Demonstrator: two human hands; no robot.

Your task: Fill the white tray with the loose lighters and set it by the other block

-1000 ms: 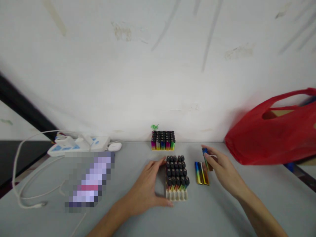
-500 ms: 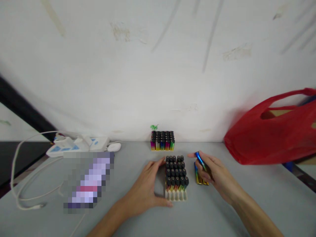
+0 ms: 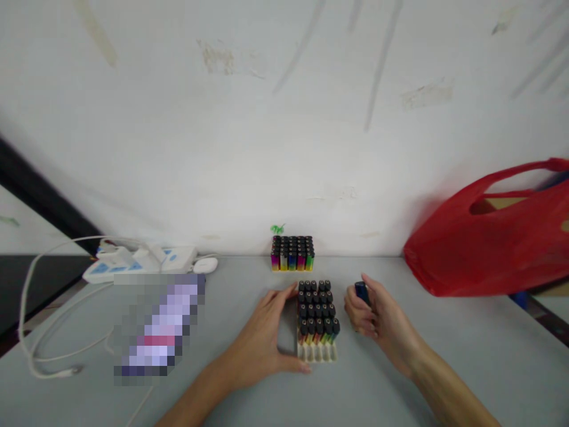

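Observation:
My left hand [image 3: 255,341] spans the left side of a white slotted tray [image 3: 317,354], its fingertips at the far left corner and its thumb along the near edge. Several rows of lighters [image 3: 316,311] stand upright in this tray, with black tops and shiny rainbow bodies; the nearest row of slots is bare. To the tray's right, my right hand [image 3: 371,311] is closed around a shiny dark-blue lighter [image 3: 361,292]. Whether more lighters lie within or under these fingers is hidden.
A second block of upright lighters [image 3: 292,255] stands against the wall. At left are a power strip [image 3: 180,261] with white cables, a small white case [image 3: 205,264] and a pixelated phone-like object [image 3: 162,326]. A red bag [image 3: 484,243] leans at the right.
My right hand has turned and its fingers have curled inward around the lighter. The shiny lighters seen lying beneath it are now out of sight. My left hand and the tray stay put.

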